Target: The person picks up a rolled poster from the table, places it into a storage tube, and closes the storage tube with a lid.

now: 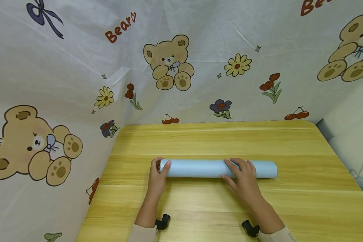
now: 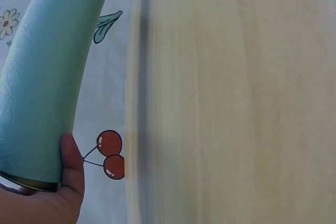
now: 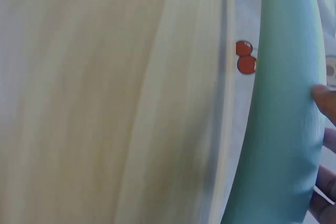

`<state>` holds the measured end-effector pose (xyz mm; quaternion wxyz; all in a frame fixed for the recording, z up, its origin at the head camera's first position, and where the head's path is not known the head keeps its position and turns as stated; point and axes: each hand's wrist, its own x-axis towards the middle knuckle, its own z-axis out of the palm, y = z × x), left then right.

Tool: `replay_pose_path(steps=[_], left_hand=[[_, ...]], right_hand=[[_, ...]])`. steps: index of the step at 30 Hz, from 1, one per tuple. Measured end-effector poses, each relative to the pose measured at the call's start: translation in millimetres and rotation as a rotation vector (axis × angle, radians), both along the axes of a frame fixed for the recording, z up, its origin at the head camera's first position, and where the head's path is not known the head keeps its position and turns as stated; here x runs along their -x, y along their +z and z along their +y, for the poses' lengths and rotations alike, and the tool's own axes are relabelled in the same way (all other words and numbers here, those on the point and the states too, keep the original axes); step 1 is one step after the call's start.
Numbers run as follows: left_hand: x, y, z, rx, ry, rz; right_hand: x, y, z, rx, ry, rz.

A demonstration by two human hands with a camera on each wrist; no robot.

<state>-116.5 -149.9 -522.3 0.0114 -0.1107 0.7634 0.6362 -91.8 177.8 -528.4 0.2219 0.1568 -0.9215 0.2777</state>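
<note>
A long light-blue roll (image 1: 196, 168) with a smooth, faintly creased surface lies crosswise in front of me, close over the wooden table. Its left end is in my left hand (image 1: 158, 176): the thumb rests on the near side and the fingers go behind the end. A dark rim shows at that end of the roll (image 2: 44, 93) in the left wrist view. Right of the roll's middle, my right hand (image 1: 245, 176) grips it from above, thumb at the near lower side and fingers over the top. Parts of the fingers are cut off in the right wrist view.
The wooden table (image 1: 199, 208) has rounded far corners. A cloth (image 1: 205, 27) printed with bears, flowers and cherries hangs behind it and on the left. Black mounts sit at both wrists. Pale fabric (image 1: 351, 141) borders the right edge.
</note>
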Motion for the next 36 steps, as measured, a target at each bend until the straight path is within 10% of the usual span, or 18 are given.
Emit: replay_pose_path(steps=[17,29,36], left_hand=[[1.9,5.2,-15.8,0.065,0.049,-0.016],[2.1,1.0,-25.0,0.063,0.076,-0.045],[2.6,-0.8,-26.5,0.054,0.023,-0.094]], right_hand=[[9.5,1.2,46.5,0.109,-0.202,-0.115],[11.3,3.0,64.8,0.406,-0.297,-0.772],[13.8,0.5,70.2,0.446,-0.288,-0.856]])
